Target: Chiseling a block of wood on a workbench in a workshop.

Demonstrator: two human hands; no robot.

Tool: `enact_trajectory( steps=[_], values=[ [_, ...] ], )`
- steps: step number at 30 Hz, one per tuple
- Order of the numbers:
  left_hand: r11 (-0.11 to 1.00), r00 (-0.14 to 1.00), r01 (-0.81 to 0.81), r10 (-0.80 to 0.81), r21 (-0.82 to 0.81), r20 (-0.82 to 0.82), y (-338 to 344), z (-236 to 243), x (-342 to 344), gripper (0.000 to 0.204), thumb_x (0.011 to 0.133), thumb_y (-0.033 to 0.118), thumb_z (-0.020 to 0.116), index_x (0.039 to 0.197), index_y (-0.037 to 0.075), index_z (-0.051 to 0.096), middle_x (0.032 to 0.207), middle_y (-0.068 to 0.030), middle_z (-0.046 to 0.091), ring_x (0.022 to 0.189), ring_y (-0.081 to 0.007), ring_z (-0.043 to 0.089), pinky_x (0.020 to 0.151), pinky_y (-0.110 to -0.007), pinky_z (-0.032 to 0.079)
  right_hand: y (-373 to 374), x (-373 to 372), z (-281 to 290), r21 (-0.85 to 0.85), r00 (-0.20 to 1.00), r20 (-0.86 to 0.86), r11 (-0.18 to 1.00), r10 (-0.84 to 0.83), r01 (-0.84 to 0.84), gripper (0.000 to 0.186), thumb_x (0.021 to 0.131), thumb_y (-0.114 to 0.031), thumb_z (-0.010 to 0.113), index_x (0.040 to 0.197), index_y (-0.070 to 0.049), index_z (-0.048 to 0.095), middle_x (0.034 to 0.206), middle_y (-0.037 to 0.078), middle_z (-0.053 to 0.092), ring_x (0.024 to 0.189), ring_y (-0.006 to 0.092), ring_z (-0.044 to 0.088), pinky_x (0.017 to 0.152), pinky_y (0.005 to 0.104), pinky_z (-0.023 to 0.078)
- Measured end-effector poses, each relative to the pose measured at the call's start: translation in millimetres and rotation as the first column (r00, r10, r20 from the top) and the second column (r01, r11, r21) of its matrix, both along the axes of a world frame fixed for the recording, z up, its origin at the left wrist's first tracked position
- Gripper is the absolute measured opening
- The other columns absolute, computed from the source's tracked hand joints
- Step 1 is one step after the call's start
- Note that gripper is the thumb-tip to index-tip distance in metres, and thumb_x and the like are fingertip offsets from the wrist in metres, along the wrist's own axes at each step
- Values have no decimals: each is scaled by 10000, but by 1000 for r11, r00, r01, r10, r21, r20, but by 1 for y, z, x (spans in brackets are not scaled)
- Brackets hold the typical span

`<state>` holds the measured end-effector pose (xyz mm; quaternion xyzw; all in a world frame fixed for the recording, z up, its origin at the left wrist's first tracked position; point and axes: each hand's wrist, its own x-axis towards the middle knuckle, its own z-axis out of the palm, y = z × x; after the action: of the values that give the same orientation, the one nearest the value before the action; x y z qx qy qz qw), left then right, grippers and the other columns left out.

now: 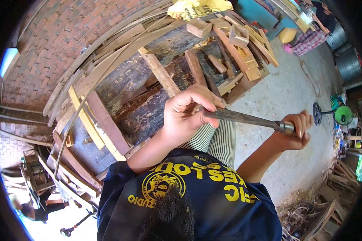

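Observation:
A long metal chisel lies level across the front of my body, over my striped trousers and the floor. My left hand pinches its blade end between thumb and fingers. My right hand is closed round the other end, by the round metal collar, and hides most of the handle. Behind my left hand, an upright-looking length of rough wood rests on the dark, chip-strewn work surface.
Wooden boards, small wooden boxes and a yellow sack are on the bench. A green pedestal fan stands right on the concrete floor, near scrap wood. Other people appear upper right and lower left.

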<state>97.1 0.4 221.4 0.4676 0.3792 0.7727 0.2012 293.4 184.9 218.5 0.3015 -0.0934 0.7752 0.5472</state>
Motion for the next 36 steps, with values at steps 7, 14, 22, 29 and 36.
enact_trajectory(
  steps=[7,14,22,29,36],
  values=[
    [944,921,-271,311,-189,233,-19,4,-15,163,830,17,732,938,16,610,797,-20,632,655,-47,561,577,-209,472,-72,2,-78,49,207,977,998,-55,34,303,918,-301,471,1040,-25,494,929,111,518,686,228,578,565,316,495],
    [756,900,-347,435,-554,31,-2,-51,-23,154,836,9,718,971,-30,656,768,18,623,641,-2,487,568,-166,394,-149,-2,-76,-98,-266,964,907,-16,-410,315,983,-172,470,1280,-69,491,822,61,585,682,112,546,625,233,428],
    [360,667,-731,558,-580,-493,-21,-177,-58,493,795,87,678,1253,-9,522,1086,-200,577,1030,-291,542,867,-429,428,-130,-46,-96,542,-190,605,575,-773,-612,431,958,-54,477,1386,-65,426,964,302,622,857,384,660,723,417,494],
    [96,672,-738,191,-668,-715,-36,-192,-69,1074,640,381,770,1475,20,200,1429,-206,360,1398,-331,243,1136,-534,101,-116,-69,-103,440,-203,422,396,-883,-806,464,945,-103,496,1405,-95,434,708,290,603,667,451,618,607,503,477],
    [25,543,-839,110,-544,-832,-31,-213,-82,995,669,608,733,1410,30,407,1414,-67,474,1341,-214,398,1129,-520,137,-111,-127,-79,296,-264,282,346,-922,-890,474,930,-108,495,1400,-77,433,688,284,599,647,454,607,618,542,477]
  ],
)
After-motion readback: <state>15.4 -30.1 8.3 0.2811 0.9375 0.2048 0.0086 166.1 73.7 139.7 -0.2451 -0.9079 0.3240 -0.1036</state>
